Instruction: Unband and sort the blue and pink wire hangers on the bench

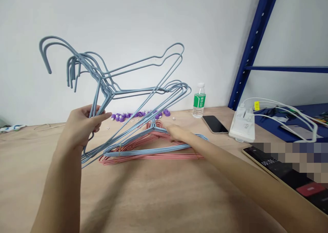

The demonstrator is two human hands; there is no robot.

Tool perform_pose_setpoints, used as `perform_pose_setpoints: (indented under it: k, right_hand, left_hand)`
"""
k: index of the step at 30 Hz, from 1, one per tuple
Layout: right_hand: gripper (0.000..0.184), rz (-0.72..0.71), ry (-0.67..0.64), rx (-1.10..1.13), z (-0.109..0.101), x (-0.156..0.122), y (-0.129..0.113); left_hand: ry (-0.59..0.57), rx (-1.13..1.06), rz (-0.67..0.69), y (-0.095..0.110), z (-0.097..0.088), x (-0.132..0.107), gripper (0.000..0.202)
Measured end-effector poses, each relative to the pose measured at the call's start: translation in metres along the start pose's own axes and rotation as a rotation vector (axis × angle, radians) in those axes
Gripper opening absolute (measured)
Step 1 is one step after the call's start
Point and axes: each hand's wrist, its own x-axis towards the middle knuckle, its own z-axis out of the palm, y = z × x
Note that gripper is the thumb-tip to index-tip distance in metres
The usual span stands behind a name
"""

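Note:
My left hand [82,123] is closed around the necks of several light blue wire hangers [133,86], holding the bunch up off the table with the hooks pointing left. My right hand [178,133] reaches forward and rests on a flat pile of pink wire hangers [143,154] with a blue hanger [153,150] lying on top. Its fingers lie on the pile near the hangers' necks; whether they grip a hanger I cannot make out.
Small purple caps [139,114] are scattered by the wall. A water bottle [199,101], a dark phone [214,124], a white power strip [242,126] with cables, and a tablet [289,171] sit on the wooden table [153,198]. A blue rack [253,44] stands right.

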Motion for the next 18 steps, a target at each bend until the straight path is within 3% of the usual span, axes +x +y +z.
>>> perform_pose_setpoints:
  k: [3,6,9,13,18]
  right_hand:
    - [0.065,-0.020,0.016,0.062,-0.005,-0.012,0.000]
    - [0.059,-0.035,0.082,0.132,-0.017,-0.029,0.002]
    - [0.040,0.016,0.245,0.202,-0.032,-0.048,0.013]
    - [0.040,0.024,0.484,0.556,-0.028,-0.078,0.030]
    - [0.050,0.022,0.467,0.867,-0.020,-0.112,0.037]
  left_hand:
    - [-0.029,-0.017,-0.029,0.002,0.006,-0.001,0.021]
    - [-0.066,-0.046,-0.056,0.002,0.011,0.000,0.021]
    - [-0.100,-0.055,-0.060,0.001,0.016,0.002,0.026]
    - [-0.202,-0.037,-0.022,0.003,0.025,-0.002,0.029]
    - [-0.294,0.012,0.005,0.009,0.034,-0.012,0.031]
